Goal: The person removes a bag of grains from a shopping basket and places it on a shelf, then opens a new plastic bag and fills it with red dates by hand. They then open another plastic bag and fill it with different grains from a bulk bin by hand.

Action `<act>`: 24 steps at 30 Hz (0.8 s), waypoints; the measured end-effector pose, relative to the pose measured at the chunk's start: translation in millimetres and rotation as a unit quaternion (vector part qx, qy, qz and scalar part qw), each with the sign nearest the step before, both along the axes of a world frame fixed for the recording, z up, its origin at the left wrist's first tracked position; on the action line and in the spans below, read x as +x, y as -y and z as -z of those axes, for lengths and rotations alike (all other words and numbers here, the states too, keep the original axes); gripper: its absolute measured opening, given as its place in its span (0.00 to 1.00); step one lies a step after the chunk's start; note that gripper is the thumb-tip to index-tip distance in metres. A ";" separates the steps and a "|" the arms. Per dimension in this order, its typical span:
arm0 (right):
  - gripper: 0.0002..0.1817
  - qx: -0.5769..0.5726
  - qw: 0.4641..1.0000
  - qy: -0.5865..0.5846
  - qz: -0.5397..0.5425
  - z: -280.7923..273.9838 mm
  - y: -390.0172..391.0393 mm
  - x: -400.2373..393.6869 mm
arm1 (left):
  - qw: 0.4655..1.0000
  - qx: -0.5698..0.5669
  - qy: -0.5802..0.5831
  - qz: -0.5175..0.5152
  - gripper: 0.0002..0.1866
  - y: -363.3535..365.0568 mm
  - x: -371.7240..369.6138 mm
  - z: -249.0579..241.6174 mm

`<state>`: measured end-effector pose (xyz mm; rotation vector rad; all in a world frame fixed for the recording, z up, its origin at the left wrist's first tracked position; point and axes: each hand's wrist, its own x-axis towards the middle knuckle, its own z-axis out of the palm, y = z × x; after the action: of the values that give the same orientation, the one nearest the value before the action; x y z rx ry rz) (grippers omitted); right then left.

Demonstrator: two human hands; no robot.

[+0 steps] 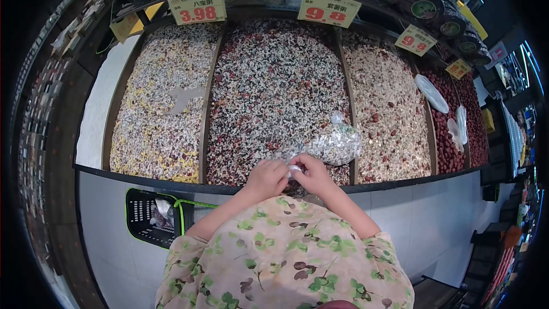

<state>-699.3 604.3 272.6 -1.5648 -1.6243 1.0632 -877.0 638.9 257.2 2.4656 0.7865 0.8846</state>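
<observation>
My left hand (267, 179) and my right hand (312, 175) meet at the front edge of the middle bin of mixed grains (269, 86). Fingers of both are pinched closed on a bunched white plastic bag (294, 170). Part of it is covered by my fingers, and dark contents show just below them. Just beyond my right hand, a clear knotted bag of grain (338, 144) rests on the grains by the right divider.
Left lies a yellowish grain mix (157, 97) with a scrap of plastic on it; right, a paler mix (389, 109) and red dates (449, 114) with plastic bags. Price signs (197, 7) line the back. A black basket (151, 217) with green trim stands below left.
</observation>
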 end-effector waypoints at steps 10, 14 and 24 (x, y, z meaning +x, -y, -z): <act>0.12 0.138 0.986 0.051 -0.078 27.7 -7.1 17.5 | 0.971 -0.111 0.205 -0.050 0.10 2.3 -10.8 -16.5; 0.16 0.008 0.996 -0.067 -0.059 10.8 -0.9 15.2 | 0.929 -0.229 0.290 -0.036 0.10 -8.7 -18.9 -26.8; 0.13 -0.131 0.913 -0.378 0.074 -22.0 -4.2 1.0 | 0.764 -0.488 0.421 0.002 0.19 5.5 -0.8 -27.6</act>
<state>-698.3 608.5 294.6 -1.1673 -0.8469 1.5934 -877.8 633.3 284.9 0.9862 0.6296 1.0593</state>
